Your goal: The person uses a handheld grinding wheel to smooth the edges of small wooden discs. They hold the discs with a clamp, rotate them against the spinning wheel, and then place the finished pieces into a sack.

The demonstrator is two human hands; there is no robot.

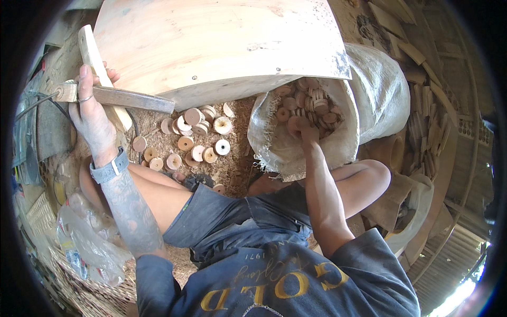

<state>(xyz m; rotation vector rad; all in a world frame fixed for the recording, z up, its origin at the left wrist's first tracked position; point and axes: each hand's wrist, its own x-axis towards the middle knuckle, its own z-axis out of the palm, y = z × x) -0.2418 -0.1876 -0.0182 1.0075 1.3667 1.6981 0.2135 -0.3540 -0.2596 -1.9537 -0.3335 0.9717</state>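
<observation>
My left hand (pixel 94 119) is raised at the left, its fingers closed around a pale wooden strip (pixel 95 55) with rounded ends. A darker wooden bar (pixel 134 99) crosses the strip right at that hand; how the two are joined is hidden. At the right, my right hand (pixel 305 128) reaches down into the mouth of a white woven sack (pixel 346 127). Inside the sack lies a heap of round wooden discs (pixel 318 100). The fingers of this hand are among the discs and mostly hidden, so whether they grip one does not show.
Several loose wooden discs (pixel 186 142) lie on the shavings-covered floor (pixel 232 164) between my legs. A large pale wooden panel (pixel 211 39) with screws stands ahead. Wood offcuts (pixel 430 121) are piled at the far right. A clear plastic bag (pixel 95 240) lies by my left side.
</observation>
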